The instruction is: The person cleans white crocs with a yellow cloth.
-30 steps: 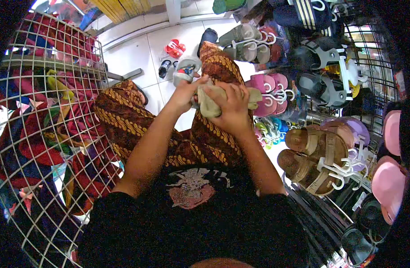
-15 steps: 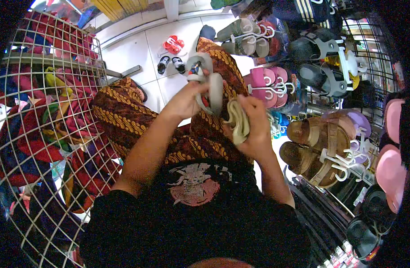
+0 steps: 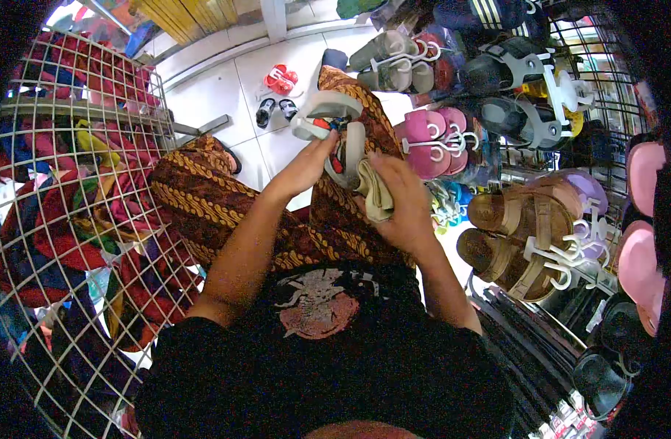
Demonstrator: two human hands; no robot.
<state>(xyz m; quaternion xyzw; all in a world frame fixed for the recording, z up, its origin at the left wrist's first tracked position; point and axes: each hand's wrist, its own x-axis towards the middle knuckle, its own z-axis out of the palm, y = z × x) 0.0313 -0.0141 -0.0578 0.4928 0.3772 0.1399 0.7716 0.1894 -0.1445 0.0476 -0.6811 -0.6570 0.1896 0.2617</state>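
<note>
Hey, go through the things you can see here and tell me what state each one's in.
Left hand: gripping pale footwear
Pale footwear: held up
Right hand: gripping beige cloth
Beige cloth: folded
Red sandals: on the floor, side by side
Small dark shoes: on the floor, side by side
Brown sandals: paired, on display
Pink sandals: paired, on display

the head camera looks forward and down at the nearby hands (image 3: 306, 170).

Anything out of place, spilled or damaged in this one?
Possibly: the red shoes and small dark pair lie on the floor tiles, apart from the brown sandals and other footwear displayed at right. No spill or damage is visible.
</note>
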